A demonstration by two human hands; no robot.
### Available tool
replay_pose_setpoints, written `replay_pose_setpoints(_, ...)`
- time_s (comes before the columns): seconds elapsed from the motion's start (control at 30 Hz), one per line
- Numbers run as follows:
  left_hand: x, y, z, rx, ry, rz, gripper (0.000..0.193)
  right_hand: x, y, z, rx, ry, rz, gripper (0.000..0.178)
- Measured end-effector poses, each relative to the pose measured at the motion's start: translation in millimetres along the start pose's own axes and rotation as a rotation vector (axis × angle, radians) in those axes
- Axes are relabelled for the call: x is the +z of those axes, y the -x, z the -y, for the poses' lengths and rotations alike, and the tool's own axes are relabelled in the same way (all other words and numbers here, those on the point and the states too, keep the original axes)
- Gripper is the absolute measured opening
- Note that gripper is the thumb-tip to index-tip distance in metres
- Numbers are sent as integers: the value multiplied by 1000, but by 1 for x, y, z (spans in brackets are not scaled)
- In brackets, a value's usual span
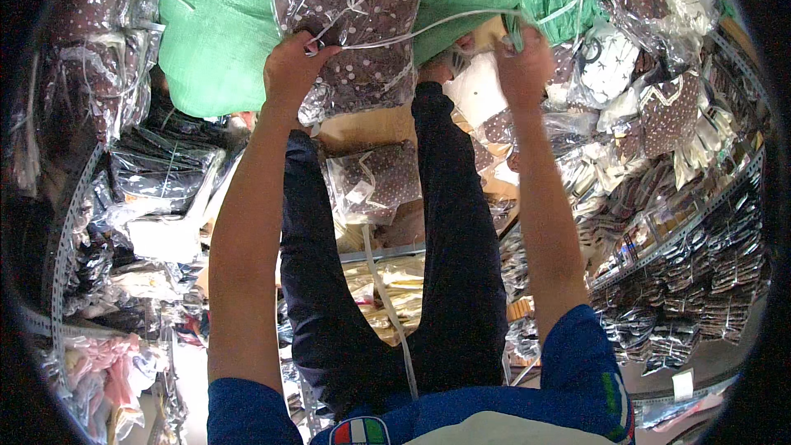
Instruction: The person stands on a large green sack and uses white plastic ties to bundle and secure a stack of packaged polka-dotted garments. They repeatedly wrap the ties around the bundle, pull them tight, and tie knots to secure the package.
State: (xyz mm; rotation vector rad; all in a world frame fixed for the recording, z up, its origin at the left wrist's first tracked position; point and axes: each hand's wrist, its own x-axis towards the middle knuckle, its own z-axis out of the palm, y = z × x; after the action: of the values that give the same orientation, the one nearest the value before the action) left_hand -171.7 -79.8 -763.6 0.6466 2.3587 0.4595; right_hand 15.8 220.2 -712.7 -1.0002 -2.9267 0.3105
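Note:
A plastic-wrapped pack of brown, white-dotted fabric (362, 78) lies in front of me against a green woven sack (214, 58), with a pale strap knotted across its top. At its left edge, my left hand (298, 70) is closed, pinching the white strap (409, 36). This strap runs to the right across the pack and up to my right hand (527, 66). My right hand is curled and smeared by motion, with the strap at its fingers. A narrow dark object shows by those fingers; its kind is unclear.
My dark-trousered legs (457, 198) stand apart below the pack. Between them lies another dotted pack (375, 181) on cardboard. Metal shelving (70, 222) with bagged garments rises at left. Stacked wrapped clothes (700, 272) fill the right side, and loose bags crowd the upper right.

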Motion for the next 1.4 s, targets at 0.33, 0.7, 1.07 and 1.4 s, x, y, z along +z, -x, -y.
replay_pose_setpoints(0.33, 4, -2, 2, 47, 2, -36, 46, 106, 58, 145, 1251, -1486, 254, 17)
replay_pose_setpoints(0.7, -49, -16, 17, -393, 753, 203, 50, 78, 34, 153, 511, -1109, 583, 23)
replay_pose_setpoints(1.07, -66, -34, -60, 356, 464, 50, 43, 83, 26, 174, -108, -536, 526, 34)
replay_pose_setpoints(1.4, 9, 2, -7, -34, 472, 242, 32, 86, 43, 158, 221, -849, 538, 28)
